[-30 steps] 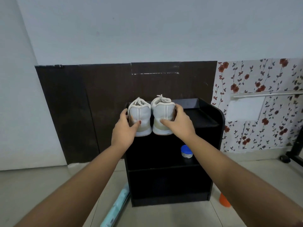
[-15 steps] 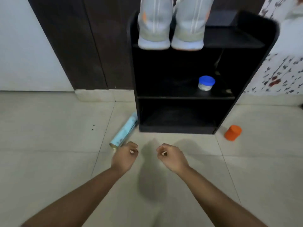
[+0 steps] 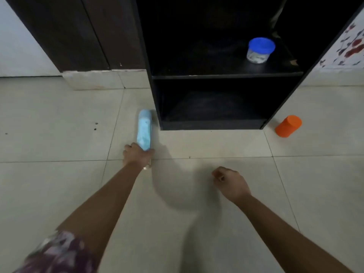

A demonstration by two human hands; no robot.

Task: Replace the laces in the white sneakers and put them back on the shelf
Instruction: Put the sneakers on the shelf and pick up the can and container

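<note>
Left hand (image 3: 137, 154) grips the near end of a pale blue can (image 3: 144, 129) lying on the tiled floor (image 3: 216, 146); right hand (image 3: 229, 181) is curled up, empty. No white sneakers in view, so I can't judge progress. Beyond, the black shelf unit (image 3: 216, 76) holds a blue-lidded jar (image 3: 260, 50), with an orange container (image 3: 288, 126) beside it.

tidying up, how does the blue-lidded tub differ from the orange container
The blue-lidded tub sits inside the black shelf unit; the orange container sits on the floor beside it. The tub is clear with a blue lid; the orange container is opaque orange. Both are small and round.
</note>
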